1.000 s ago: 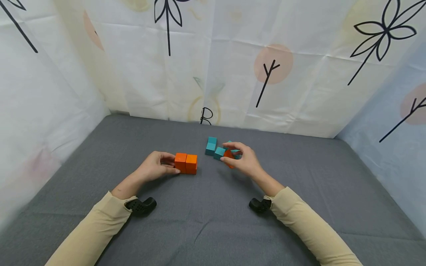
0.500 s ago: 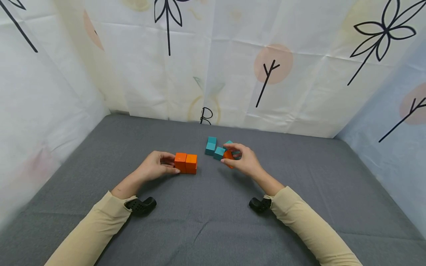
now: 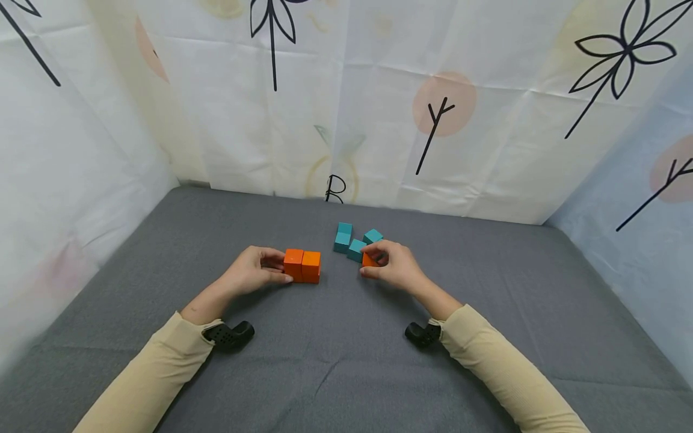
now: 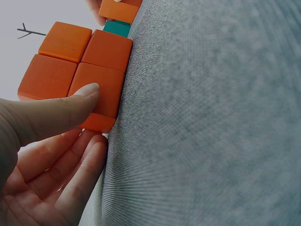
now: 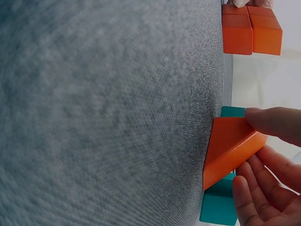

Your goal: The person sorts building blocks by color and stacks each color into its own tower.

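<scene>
My left hand (image 3: 251, 272) grips a two-by-two group of orange blocks (image 3: 302, 266) standing on the grey cloth. In the left wrist view its thumb (image 4: 56, 115) lies on the lower near block, while the fingers curl at the end. My right hand (image 3: 397, 265) pinches an orange block with a slanted face (image 5: 230, 150) between thumb and fingers; that block is low at the cloth, and whether it fully rests there I cannot tell. Just behind it are teal blocks, one near the fingertips (image 3: 355, 249) and another farther back (image 3: 373, 236).
A teal piece with a stepped look (image 3: 343, 237) lies left of the other teal blocks. Grey cloth (image 3: 335, 355) covers the table. Patterned fabric (image 3: 379, 120) hangs along the back and sides. Each wrist wears a black device (image 3: 230, 335).
My right hand has come down slightly and turned the slanted orange block. More of the farther teal block shows now. The left hand and its orange blocks have stayed put.
</scene>
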The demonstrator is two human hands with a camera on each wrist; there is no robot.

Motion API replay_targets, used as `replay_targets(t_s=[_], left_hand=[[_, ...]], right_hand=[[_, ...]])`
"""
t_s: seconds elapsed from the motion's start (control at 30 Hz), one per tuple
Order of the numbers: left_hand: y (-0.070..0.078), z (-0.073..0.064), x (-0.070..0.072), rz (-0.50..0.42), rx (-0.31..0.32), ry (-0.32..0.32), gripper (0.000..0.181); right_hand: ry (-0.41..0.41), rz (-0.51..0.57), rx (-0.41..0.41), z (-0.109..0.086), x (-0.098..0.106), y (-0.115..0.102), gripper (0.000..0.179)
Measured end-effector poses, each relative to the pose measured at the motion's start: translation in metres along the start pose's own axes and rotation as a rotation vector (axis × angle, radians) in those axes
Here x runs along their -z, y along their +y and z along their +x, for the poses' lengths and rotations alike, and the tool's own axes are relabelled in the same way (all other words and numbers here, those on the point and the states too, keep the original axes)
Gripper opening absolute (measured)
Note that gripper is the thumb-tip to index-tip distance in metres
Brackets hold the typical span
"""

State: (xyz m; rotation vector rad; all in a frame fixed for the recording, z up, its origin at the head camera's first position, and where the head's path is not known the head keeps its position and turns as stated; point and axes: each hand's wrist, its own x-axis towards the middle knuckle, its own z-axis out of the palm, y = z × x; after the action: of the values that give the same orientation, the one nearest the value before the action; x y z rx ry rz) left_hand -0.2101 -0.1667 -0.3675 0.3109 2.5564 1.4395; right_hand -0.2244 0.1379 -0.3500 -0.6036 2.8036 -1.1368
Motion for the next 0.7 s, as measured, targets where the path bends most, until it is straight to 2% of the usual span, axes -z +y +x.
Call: replay_targets(t_s=[0.2, 0.7], left_hand=[[0.0, -0.0003, -0.0004, -0.003, 0.0, 0.005, 0.046], [-0.0005, 0.0001, 0.0005, 0.02, 0.003, 0.003, 0.045]], right_hand=[[0.002, -0.008, 0.012, -0.0004, 0.0002, 0.0007, 0.039], [0.041, 0.061, -0.006, -0.0009, 0.0004, -0.0016, 0.037]])
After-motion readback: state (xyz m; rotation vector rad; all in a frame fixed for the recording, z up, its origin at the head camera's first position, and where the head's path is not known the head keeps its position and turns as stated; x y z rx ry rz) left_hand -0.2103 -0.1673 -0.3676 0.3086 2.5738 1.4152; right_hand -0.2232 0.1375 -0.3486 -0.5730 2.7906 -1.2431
